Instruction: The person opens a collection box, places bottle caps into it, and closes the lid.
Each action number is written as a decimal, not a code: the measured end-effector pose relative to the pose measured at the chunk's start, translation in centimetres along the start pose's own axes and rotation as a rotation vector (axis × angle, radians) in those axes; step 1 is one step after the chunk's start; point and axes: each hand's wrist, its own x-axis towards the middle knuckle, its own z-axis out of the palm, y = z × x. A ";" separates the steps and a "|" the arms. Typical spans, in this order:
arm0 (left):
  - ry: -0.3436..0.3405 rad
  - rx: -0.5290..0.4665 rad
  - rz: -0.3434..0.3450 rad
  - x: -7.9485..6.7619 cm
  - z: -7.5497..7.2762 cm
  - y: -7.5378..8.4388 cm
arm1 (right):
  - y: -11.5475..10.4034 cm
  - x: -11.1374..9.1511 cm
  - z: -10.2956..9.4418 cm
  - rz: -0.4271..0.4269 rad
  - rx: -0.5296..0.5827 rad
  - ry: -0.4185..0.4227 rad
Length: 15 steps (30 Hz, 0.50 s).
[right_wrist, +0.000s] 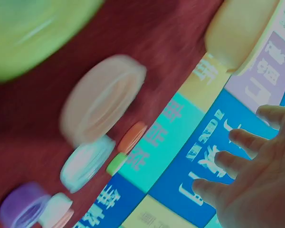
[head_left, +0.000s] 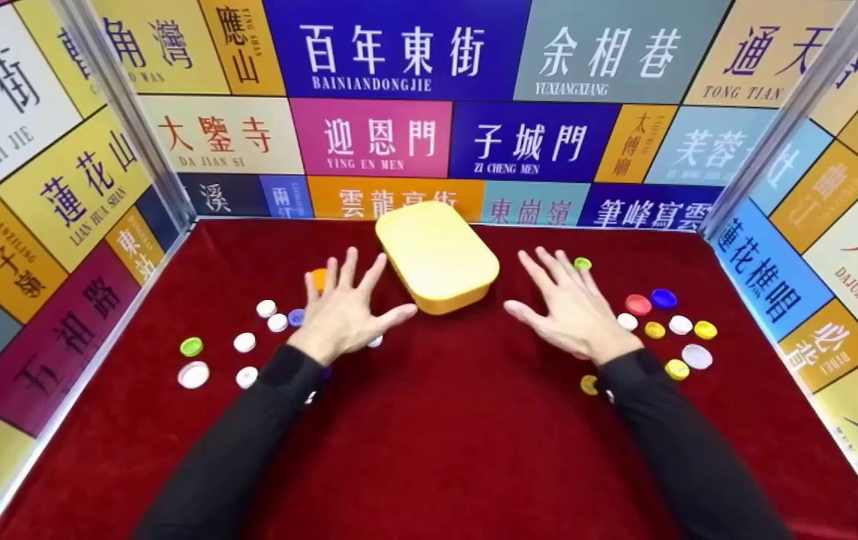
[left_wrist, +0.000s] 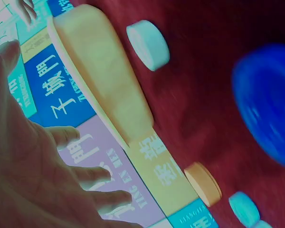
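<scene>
Fingers spread, my left hand (head_left: 340, 313) hovers over the left side of the red cloth, holding nothing. An orange bottle cap (head_left: 319, 279) and a bluish cap (head_left: 296, 318) lie partly behind it. My right hand (head_left: 577, 313) is likewise spread and holds nothing, with a green cap (head_left: 583, 264) just past its fingertips. Between the hands, farther back, sits a yellow rounded box (head_left: 440, 255), which neither hand touches. The left wrist view shows a large blue cap (left_wrist: 268, 104) and a white cap (left_wrist: 149, 45); a pale cap (right_wrist: 104, 99) appears in the right wrist view.
Several more caps lie on both sides, including a green cap (head_left: 191, 346) at left, and a red cap (head_left: 637, 304) and dark blue cap (head_left: 663, 298) at right. Printed panels (head_left: 369, 139) wall in the back and sides. Red cloth (head_left: 459, 435) covers the table.
</scene>
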 end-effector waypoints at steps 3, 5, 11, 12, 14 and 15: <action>0.000 -0.058 -0.015 0.4 0.4 0.9 | -1.2 1.1 0.5 -0.007 0.025 -0.002; -0.001 -0.102 -0.028 0.7 0.7 1.6 | -1.8 1.8 0.9 -0.008 0.042 0.007; 0.062 -0.231 -0.057 1.6 1.4 3.5 | -3.5 4.0 2.1 0.024 0.146 0.048; 0.082 -0.253 -0.055 1.8 1.6 3.8 | -3.7 4.4 2.3 0.033 0.176 0.059; 0.119 -0.301 -0.048 2.1 2.0 4.3 | -4.1 5.0 2.7 0.059 0.237 0.083; 0.137 -0.327 -0.045 2.2 2.2 4.6 | -4.2 5.3 3.0 0.073 0.263 0.096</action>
